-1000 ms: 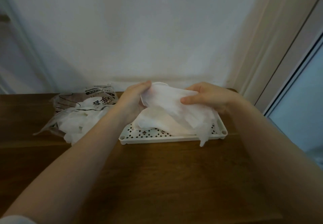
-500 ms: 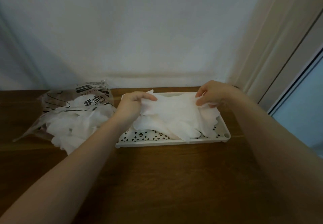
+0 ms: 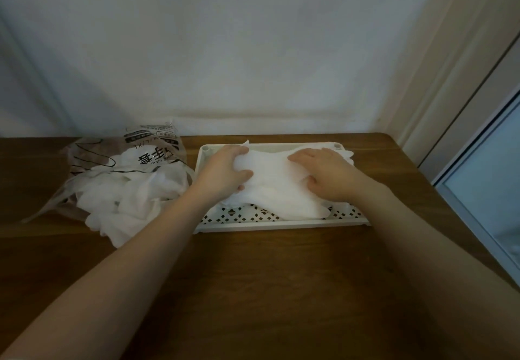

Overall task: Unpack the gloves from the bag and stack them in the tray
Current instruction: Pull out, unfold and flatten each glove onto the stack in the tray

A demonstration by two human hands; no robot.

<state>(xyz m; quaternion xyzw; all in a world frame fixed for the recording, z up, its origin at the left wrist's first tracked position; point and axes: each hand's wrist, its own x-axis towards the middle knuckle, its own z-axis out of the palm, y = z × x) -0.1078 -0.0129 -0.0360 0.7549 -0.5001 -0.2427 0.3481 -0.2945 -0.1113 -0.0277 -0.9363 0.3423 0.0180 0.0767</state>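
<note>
Both hands lie on a pile of thin white gloves [image 3: 277, 182] inside a white tray [image 3: 281, 226] with a perforated floor. The left hand [image 3: 225, 169] sits at the pile's left end, its fingers curled over the far edge of the top glove and its thumb tucked against the near side, so it grips the glove. The right hand [image 3: 326, 175] rests palm down on the right part of the pile, fingers spread and fairly straight, pressing the gloves flat. The pile fills the far and middle part of the tray; between the two wrists a glove's end reaches toward the near rim, and the patterned floor shows bare along the near edge below both hands.

Out beyond the left hand lies a clear plastic bag [image 3: 135, 157] with dark printing, on its side on the brown wooden bench [image 3: 267, 289]. More white gloves [image 3: 126, 207] fill it and spill from its open mouth onto the bench, just beside the left forearm. The bag lies close beside the tray's left wall; whether they touch, I cannot tell.
</note>
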